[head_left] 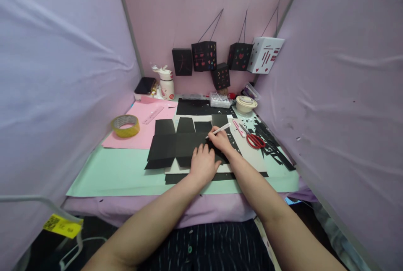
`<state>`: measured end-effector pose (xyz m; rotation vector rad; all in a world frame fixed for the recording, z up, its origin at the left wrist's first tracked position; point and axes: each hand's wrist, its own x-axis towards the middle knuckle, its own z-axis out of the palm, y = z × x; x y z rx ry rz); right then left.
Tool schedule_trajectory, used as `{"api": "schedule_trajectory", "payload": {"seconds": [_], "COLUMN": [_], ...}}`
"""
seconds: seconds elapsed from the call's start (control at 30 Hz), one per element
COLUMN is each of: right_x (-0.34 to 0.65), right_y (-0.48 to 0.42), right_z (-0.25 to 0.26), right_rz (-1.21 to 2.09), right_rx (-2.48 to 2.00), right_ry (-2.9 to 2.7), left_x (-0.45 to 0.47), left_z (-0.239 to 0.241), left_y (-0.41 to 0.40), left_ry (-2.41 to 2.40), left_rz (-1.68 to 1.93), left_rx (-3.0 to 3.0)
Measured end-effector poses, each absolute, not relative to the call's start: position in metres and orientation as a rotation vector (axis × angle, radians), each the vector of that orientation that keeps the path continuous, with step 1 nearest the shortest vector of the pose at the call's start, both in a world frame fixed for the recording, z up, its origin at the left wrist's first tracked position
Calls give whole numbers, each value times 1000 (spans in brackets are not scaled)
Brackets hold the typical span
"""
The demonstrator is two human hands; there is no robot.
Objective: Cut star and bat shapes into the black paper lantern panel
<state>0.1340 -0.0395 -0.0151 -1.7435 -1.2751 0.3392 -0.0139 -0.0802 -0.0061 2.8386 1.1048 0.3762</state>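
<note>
A black paper box cutout (162, 147) with creased panels and flaps lies flat on a pale board (252, 159) in front of me. My left hand (204, 162) rests on it, palm down with fingers spread. In my right hand (220, 138) is a slim white pen (223, 128), its tip low over the black paper; whether it touches cannot be made out. Small cut-out holes or white bits show right of the right hand, partly hidden by the arm. Beside the board's right part are red-handled scissors (255, 141) and a pink-and-white cutter (239, 128).
Yellow tape roll (126, 131) and a clear ruler (153, 114) lie on pink paper (121, 141) at left. Black scraps (272, 140) spread at right. Behind stand a bottle (166, 84), a clear case (219, 100) and cream bowls (246, 104). Decorated paper lanterns (204, 56) hang above.
</note>
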Motion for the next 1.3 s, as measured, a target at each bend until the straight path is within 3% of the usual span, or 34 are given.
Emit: {"api": "schedule_trajectory", "payload": {"seconds": [1.3], "right_x": [133], "right_y": [-46], "right_z": [-12], "right_rz": [280], "right_rx": [-1671], "right_ry": [-1202], "left_x": [-14], "left_z": [-7], "left_y": [-80], "left_ry": [1108], "left_rz": [381], "left_rx": [2846]}}
